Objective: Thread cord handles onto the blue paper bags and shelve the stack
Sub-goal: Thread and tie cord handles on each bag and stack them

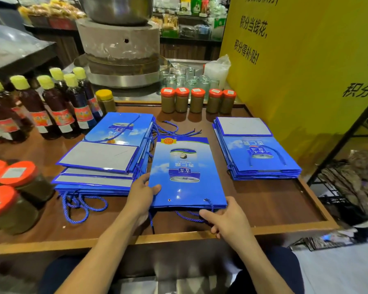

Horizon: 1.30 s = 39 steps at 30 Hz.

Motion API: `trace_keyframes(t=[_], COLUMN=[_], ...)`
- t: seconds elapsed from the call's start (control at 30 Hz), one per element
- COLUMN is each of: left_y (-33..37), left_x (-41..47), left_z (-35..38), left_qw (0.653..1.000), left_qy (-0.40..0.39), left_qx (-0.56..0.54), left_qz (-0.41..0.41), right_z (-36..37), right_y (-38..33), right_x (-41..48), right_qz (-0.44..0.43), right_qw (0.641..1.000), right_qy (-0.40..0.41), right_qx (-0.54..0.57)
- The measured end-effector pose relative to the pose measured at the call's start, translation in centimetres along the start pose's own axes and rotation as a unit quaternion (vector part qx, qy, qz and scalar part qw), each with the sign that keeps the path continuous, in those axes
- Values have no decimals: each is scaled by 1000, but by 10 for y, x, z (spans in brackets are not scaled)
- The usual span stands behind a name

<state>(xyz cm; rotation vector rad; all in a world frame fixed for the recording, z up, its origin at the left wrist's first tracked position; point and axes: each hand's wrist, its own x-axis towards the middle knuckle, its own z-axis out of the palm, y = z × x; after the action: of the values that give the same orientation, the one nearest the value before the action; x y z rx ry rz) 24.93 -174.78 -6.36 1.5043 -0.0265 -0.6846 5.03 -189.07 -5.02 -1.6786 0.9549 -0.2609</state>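
A flat blue paper bag [184, 172] lies in the middle of the wooden table [274, 209], its punched top edge toward me. My left hand [141, 193] grips its near left corner, thumb on top. My right hand [225, 217] is at the near right corner and pinches a blue cord [189, 216] that runs under the bag's edge; one cord end is knotted through the right hole. A stack of blue bags [106, 155] with cords hanging lies at the left. Another stack [255, 149] lies at the right. Loose blue cords [172, 129] lie behind the middle bag.
Dark bottles with yellow caps [55, 107] stand at the back left. Orange-lidded jars [197, 100] line the back edge, and more jars [13, 187] stand at the left. A stone mill [119, 43] and glasses sit behind. A yellow board [295, 60] stands at the right.
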Motion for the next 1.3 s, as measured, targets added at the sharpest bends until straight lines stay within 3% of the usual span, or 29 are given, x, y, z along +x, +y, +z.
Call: trace_keyframes(t=[0.17, 0.33, 0.4, 0.67, 0.8, 0.93, 1.1, 1.2, 1.3], left_y=[2, -2, -8, -19, -23, -21, -24, -29, -32], left_x=[2, 3, 3, -3, -3, -5, -19, -21, -17], left_z=[-10, -6, -3, -4, -5, -5, -4, -18, -31], left_qw=[999, 999, 1000, 993, 987, 970, 913, 872, 843], left_qy=[-2, -3, -8, -15, -14, 4, 70, 38, -31], left_qx=[-40, -37, -8, 91, 127, 197, 303, 362, 415], left_qz=[-4, 4, 11, 68, 97, 139, 265, 328, 341], right_z=[-7, -25, -28, -24, -21, -5, 28, 38, 47], right_y=[1, -28, -41, -82, -100, -106, -80, -63, -49], right_x=[9, -23, -32, -25, -17, -10, 25, 50, 68], right_qz=[23, -1, -35, -122, -166, -182, -176, -154, -140], right_qw=[999, 976, 966, 928, 880, 918, 953, 957, 966], right_qy=[-17, -209, -240, -234, -244, -179, -107, -113, -102], right_qx=[-21, 56, 89, 261, 373, 305, 222, 218, 189])
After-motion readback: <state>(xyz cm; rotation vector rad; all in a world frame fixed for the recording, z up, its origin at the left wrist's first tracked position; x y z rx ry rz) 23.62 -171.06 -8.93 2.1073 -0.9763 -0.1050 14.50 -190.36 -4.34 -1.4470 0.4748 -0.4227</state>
